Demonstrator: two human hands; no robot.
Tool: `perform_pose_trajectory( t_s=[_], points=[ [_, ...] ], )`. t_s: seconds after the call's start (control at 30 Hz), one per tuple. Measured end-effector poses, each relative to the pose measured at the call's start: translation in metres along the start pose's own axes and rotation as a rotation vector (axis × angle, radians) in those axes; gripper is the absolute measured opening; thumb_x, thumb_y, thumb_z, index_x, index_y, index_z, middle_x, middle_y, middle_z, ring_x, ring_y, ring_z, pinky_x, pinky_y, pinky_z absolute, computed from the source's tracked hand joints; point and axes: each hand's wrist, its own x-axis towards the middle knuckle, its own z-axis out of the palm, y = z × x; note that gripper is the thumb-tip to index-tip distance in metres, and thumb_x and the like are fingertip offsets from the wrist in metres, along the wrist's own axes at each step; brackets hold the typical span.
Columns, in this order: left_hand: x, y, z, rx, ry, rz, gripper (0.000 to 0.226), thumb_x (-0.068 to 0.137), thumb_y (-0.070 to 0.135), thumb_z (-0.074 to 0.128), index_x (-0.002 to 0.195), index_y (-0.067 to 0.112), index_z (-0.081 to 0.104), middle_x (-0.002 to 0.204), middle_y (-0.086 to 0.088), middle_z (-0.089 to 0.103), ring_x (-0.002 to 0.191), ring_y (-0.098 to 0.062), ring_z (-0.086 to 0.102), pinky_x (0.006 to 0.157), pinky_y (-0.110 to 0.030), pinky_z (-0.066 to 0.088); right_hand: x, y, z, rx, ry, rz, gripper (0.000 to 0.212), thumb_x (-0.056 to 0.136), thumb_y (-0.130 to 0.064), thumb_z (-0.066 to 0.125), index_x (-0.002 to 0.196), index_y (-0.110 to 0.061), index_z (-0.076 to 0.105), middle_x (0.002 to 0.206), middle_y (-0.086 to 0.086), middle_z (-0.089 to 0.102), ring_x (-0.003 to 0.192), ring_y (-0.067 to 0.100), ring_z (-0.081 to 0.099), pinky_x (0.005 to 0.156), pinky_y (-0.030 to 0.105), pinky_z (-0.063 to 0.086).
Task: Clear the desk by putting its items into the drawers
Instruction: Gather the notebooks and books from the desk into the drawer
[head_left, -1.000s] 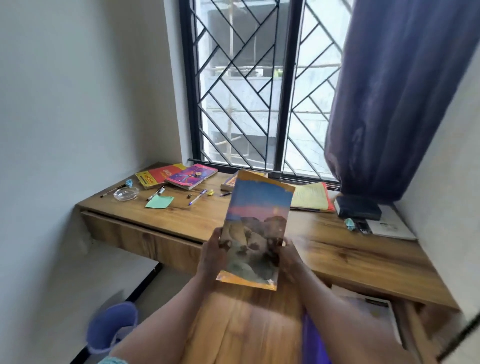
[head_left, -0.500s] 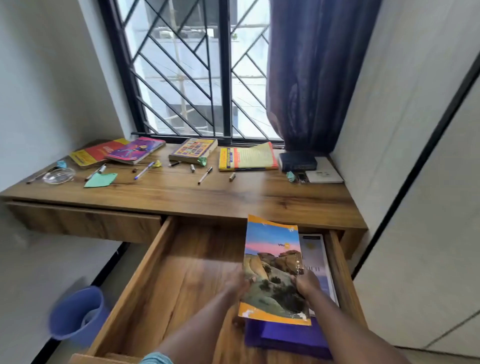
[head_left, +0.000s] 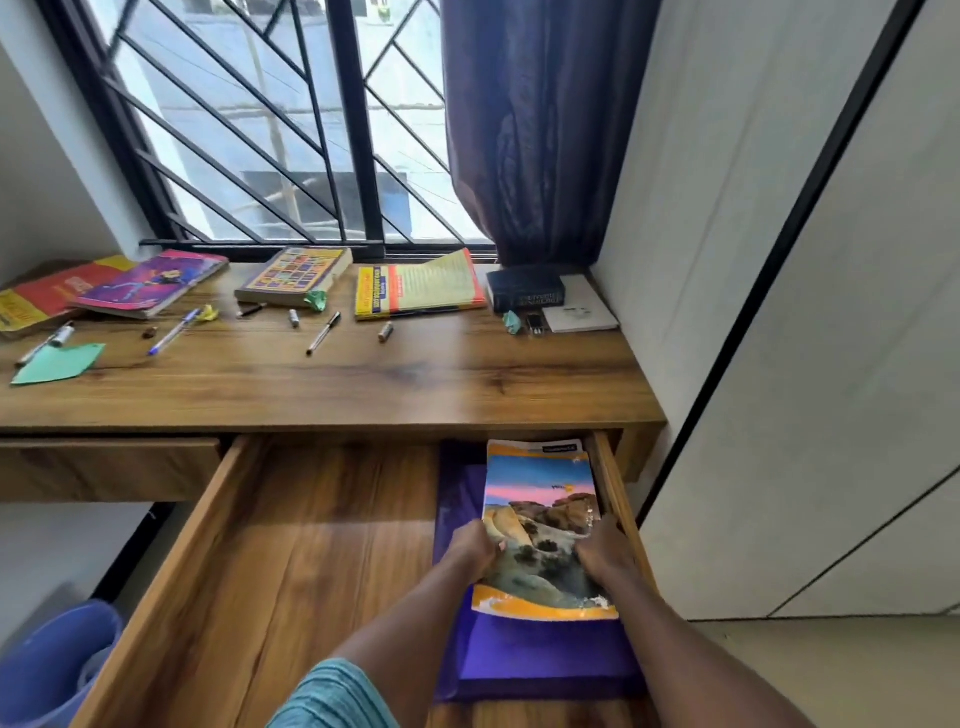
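A glossy landscape book (head_left: 540, 512) is gripped at its sides by the curled left hand (head_left: 474, 550) and right hand (head_left: 607, 552), over a purple folder (head_left: 524, 657) at the right edge of the wooden drawer (head_left: 311, 545).

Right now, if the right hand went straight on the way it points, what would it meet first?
The right hand grips the book; straight on it would likely slide along the cover, then pass under the desk edge. Depth is unclear.
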Motion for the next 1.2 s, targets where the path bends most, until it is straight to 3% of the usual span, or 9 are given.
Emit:
perform_pose_trajectory(
  t_s=[0.1, 0.17, 0.33, 0.6, 0.83, 1.0, 1.1, 1.17, 1.2],
  points=[
    [0.013, 0.005, 0.007, 0.058, 0.020, 0.005, 0.045, 0.094, 0.030, 0.052, 0.133, 0.007, 0.046, 0.136, -0.014, 0.049, 0.125, -0.028, 0.048, 0.104, -0.034, 0.040, 0.003, 0.003, 0.002, -0.040, -0.049, -0.163, 0.084, 0.083, -0.022, 0.068, 0.147, -0.007, 0.016, 0.144, 0.020, 0.036, 0.127, 0.034, 0.044, 0.098, 0.033, 0.043],
    [0.019, 0.008, 0.009, 0.105, 0.028, -0.004, 0.046, 0.096, 0.029, 0.049, 0.135, 0.005, 0.042, 0.138, -0.016, 0.044, 0.127, -0.028, 0.043, 0.105, -0.033, 0.036, 0.006, 0.008, 0.006, -0.103, -0.169, -0.256, 0.108, 0.077, -0.032, 0.075, 0.151, -0.011, -0.001, 0.157, 0.016, 0.005, 0.142, 0.034, 0.021, 0.111, 0.036, 0.030],
    [0.033, 0.012, 0.015, 0.194, 0.067, 0.009, 0.048, 0.098, 0.030, 0.046, 0.137, 0.003, 0.038, 0.139, -0.016, 0.040, 0.127, -0.025, 0.044, 0.105, -0.027, 0.035, 0.014, 0.023, 0.015, -0.644, -0.520, -0.316, 0.129, 0.069, -0.048, 0.078, 0.148, -0.023, -0.022, 0.150, 0.009, -0.036, 0.144, 0.037, -0.016, 0.118, 0.046, 0.008],
    [0.039, 0.009, 0.007, 0.322, -0.045, 0.012, 0.044, 0.097, 0.031, 0.045, 0.133, 0.006, 0.046, 0.140, -0.016, 0.045, 0.128, -0.030, 0.045, 0.105, -0.034, 0.037, 0.028, 0.016, 0.026, -0.773, -0.462, -0.304, 0.118, 0.077, -0.034, 0.074, 0.148, -0.024, -0.019, 0.152, 0.010, -0.032, 0.141, 0.036, -0.024, 0.120, 0.047, -0.002],
    [0.027, 0.005, -0.002, 0.309, -0.127, 0.062, 0.041, 0.099, 0.020, 0.037, 0.138, 0.009, 0.043, 0.141, -0.012, 0.047, 0.130, -0.028, 0.045, 0.108, -0.031, 0.036, 0.022, 0.003, 0.033, -0.780, -0.462, -0.203, 0.116, 0.081, -0.017, 0.072, 0.147, -0.024, -0.022, 0.149, 0.013, -0.037, 0.139, 0.042, -0.024, 0.118, 0.053, 0.011],
    [-0.007, -0.011, -0.019, 0.217, -0.186, 0.038, 0.032, 0.095, 0.010, 0.045, 0.123, 0.004, 0.059, 0.115, -0.008, 0.061, 0.100, -0.017, 0.054, 0.089, -0.029, 0.044, 0.010, -0.019, 0.039, -0.793, -0.462, -0.191, 0.119, 0.077, -0.018, 0.076, 0.148, -0.026, -0.018, 0.155, 0.019, -0.019, 0.143, 0.044, 0.010, 0.110, 0.051, 0.032],
    [-0.021, -0.028, -0.035, 0.160, -0.130, 0.018, 0.024, 0.094, 0.007, 0.046, 0.079, 0.021, 0.060, 0.076, 0.005, 0.049, 0.086, -0.013, 0.048, 0.080, -0.024, 0.042, 0.003, -0.043, 0.055, -0.756, -0.427, -0.383, 0.114, 0.071, -0.025, 0.080, 0.151, -0.026, -0.001, 0.157, 0.016, -0.011, 0.142, 0.040, 0.021, 0.110, 0.047, 0.034],
    [-0.029, -0.048, -0.048, 0.053, -0.037, -0.008, 0.033, 0.094, -0.002, 0.040, 0.071, 0.017, 0.053, 0.073, 0.002, 0.048, 0.070, -0.007, 0.057, 0.078, -0.026, 0.051, -0.007, -0.064, 0.069, -0.746, -0.418, -0.505, 0.108, 0.073, -0.031, 0.078, 0.151, -0.028, 0.004, 0.158, 0.016, -0.009, 0.142, 0.037, 0.023, 0.112, 0.042, 0.032],
    [-0.032, -0.058, -0.055, 0.079, 0.007, -0.009, 0.027, 0.094, -0.003, 0.038, 0.083, 0.007, 0.061, 0.085, -0.008, 0.058, 0.074, -0.007, 0.064, 0.080, -0.024, 0.053, -0.013, -0.074, 0.075, -0.757, -0.411, -0.550, 0.103, 0.076, -0.034, 0.074, 0.151, -0.029, 0.004, 0.158, 0.016, -0.009, 0.144, 0.037, 0.017, 0.115, 0.042, 0.028]
  ],
)
